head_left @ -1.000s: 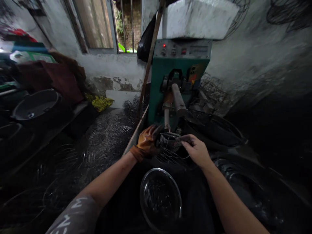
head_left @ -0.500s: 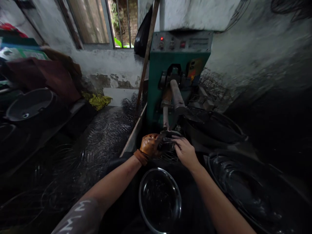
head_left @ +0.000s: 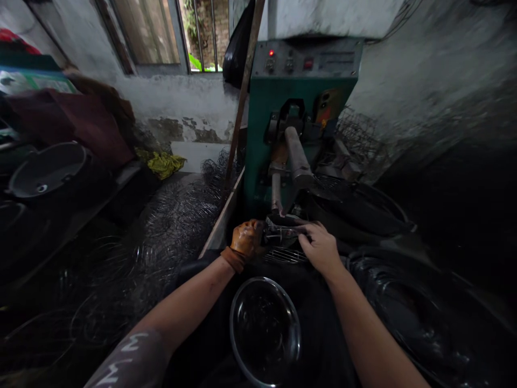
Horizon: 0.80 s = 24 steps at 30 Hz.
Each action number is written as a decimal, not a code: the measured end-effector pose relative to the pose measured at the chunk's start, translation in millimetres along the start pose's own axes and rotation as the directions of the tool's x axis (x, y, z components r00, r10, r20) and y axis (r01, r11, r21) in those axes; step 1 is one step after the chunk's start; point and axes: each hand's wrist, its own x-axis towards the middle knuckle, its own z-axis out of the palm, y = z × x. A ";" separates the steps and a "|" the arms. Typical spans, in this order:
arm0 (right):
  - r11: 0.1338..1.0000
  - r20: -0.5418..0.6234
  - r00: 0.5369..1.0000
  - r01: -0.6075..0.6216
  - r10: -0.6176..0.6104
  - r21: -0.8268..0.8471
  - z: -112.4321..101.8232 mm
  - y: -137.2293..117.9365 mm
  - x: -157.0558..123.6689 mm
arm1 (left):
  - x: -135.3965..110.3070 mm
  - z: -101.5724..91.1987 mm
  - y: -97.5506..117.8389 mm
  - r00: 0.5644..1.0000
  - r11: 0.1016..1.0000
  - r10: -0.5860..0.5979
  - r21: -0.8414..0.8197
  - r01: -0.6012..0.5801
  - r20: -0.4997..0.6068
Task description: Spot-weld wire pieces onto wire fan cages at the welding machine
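Observation:
My left hand (head_left: 247, 240), in an orange-brown glove, is closed on the left side of a small wire grille piece (head_left: 283, 235) under the arm of a green machine (head_left: 299, 108). From the right, my bare right hand (head_left: 321, 247) pinches the same wire piece. The piece sits just below the machine's grey metal rod (head_left: 298, 159). A flat section of wire grid (head_left: 285, 255) lies beneath both hands. Close to me, below the hands, stands a shiny metal bowl (head_left: 264, 328).
Heaps of dark wire fan guards (head_left: 169, 226) fill the floor at left, and large round guards (head_left: 399, 318) lie at right. A wooden pole (head_left: 241, 102) leans by the machine. A black tub (head_left: 46, 170) and cloths are at far left; a barred window (head_left: 189, 32) is behind.
Both hands closed in on the wire piece and drew it up under the machine's rod; the left glove went from fingers spread to a fist. The view shifted slightly.

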 end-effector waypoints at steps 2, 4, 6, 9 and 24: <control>1.000 0.022 1.000 -0.014 0.014 0.010 -2.4 1.1 1.4 | -0.8 -2.2 1.6 1.000 1.000 0.003 0.002 -0.003 0.016; 0.999 0.034 0.999 -0.023 0.022 0.035 -2.9 2.4 2.1 | -1.3 -4.1 3.1 1.000 1.000 0.000 -0.012 0.000 0.030; 0.997 0.039 0.999 -0.029 0.027 0.068 -1.5 3.6 2.3 | -1.4 -4.9 3.8 0.999 0.999 -0.012 -0.032 0.013 0.039; 0.991 0.049 0.997 -0.063 0.057 0.117 2.5 5.7 2.6 | -0.2 -2.0 2.2 0.999 0.998 -0.030 -0.054 0.032 0.040; 0.970 0.077 0.986 -0.163 0.151 0.179 7.0 24.4 9.6 | 32.6 13.5 -12.8 0.987 0.988 0.115 -0.092 -0.125 -0.112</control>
